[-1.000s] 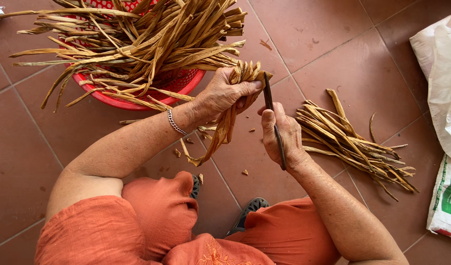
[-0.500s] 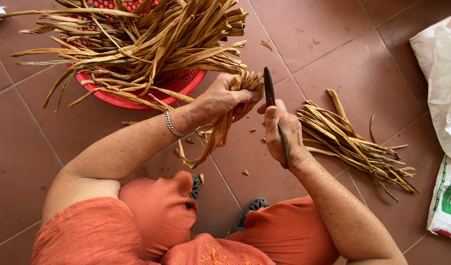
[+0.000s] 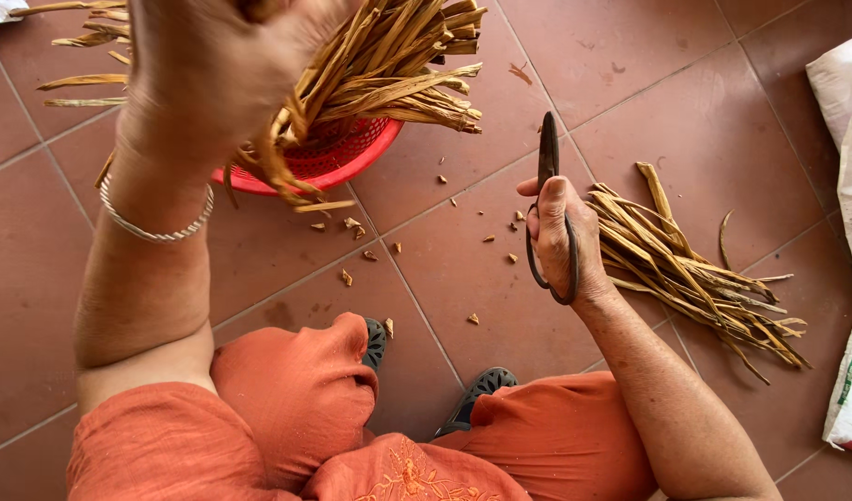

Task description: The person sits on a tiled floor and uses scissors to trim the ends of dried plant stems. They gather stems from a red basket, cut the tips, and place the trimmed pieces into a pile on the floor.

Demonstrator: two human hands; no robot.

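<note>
I am lifting a bundle of dry strips [image 3: 296,130] in my clenched left hand [image 3: 217,70] above the red basket [image 3: 338,158] — light, stiff, brittle, best gripped mid-bunch — while my right hand [image 3: 560,237] is clasping closed scissors [image 3: 548,199].

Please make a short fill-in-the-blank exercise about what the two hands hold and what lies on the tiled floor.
1. The right hand holds a pair of ____, shut.
2. The left hand, raised near the camera, grips a bundle of dried strips; on its wrist is a silver ____.
3. More strips stick out of a ____ basket.
4. A loose pile of strips lies on the ____ side of the right hand.

Missing words: scissors; bracelet; red; right
</note>
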